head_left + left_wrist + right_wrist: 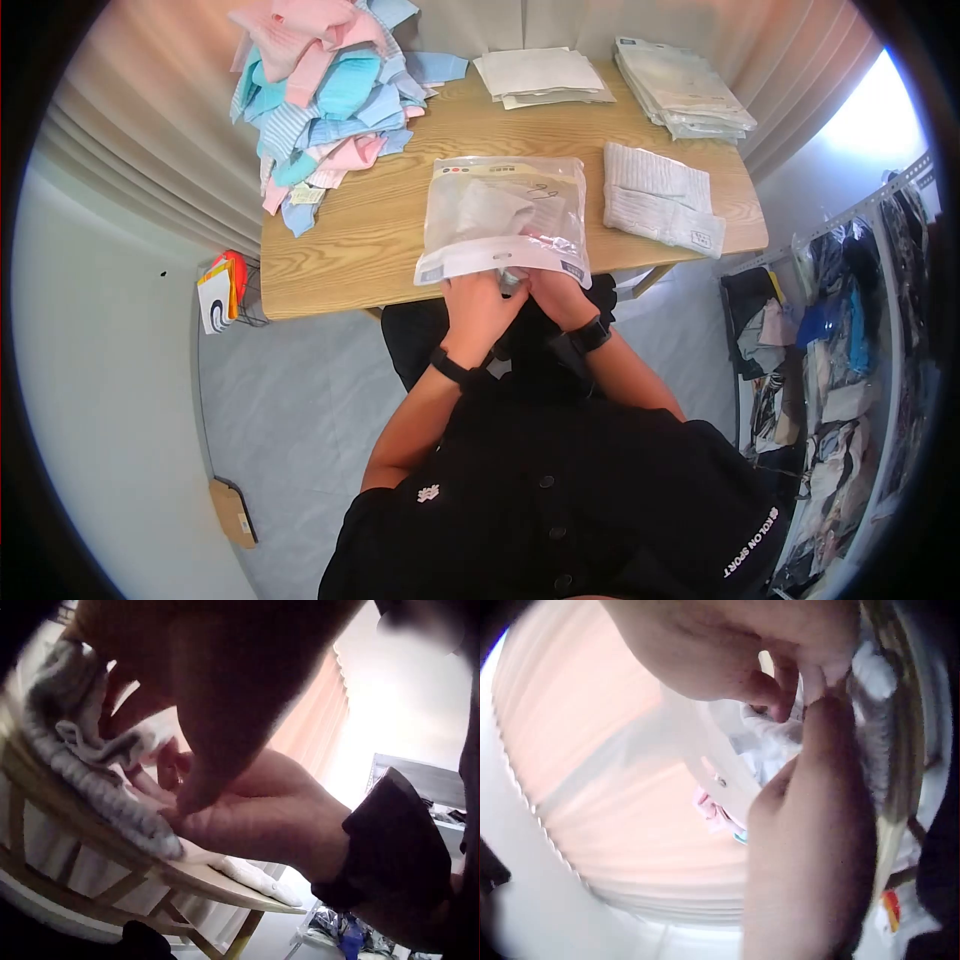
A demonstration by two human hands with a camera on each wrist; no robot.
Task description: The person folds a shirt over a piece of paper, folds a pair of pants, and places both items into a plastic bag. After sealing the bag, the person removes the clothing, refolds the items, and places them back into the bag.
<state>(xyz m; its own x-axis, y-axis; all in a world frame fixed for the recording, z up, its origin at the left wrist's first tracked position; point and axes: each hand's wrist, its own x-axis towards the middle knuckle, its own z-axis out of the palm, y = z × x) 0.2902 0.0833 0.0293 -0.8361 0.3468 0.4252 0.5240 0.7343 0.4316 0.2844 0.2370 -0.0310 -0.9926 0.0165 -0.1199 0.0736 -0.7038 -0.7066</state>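
A clear plastic bag (570, 190) with a white strip lies at the table's front edge. Inside it shows a light grey knit garment (490, 210), folded over on itself. My left hand (478, 310) and my right hand (558, 297) meet at the bag's near end, their fingertips partly hidden beneath the strip. From the left wrist, the ribbed knit lies along the table edge, and both hands' fingers pinch its loose part. In the right wrist view my left hand (810, 780) and right hand (735, 652) come together over the pale fabric.
A second folded grey knit (660, 200) lies to the right on the wooden table (350, 260). A heap of pink and blue knits (320, 110) stands back left. White sheets (540, 75) and a stack of packed bags (685, 90) lie at the back. Shelves (850, 360) stand right.
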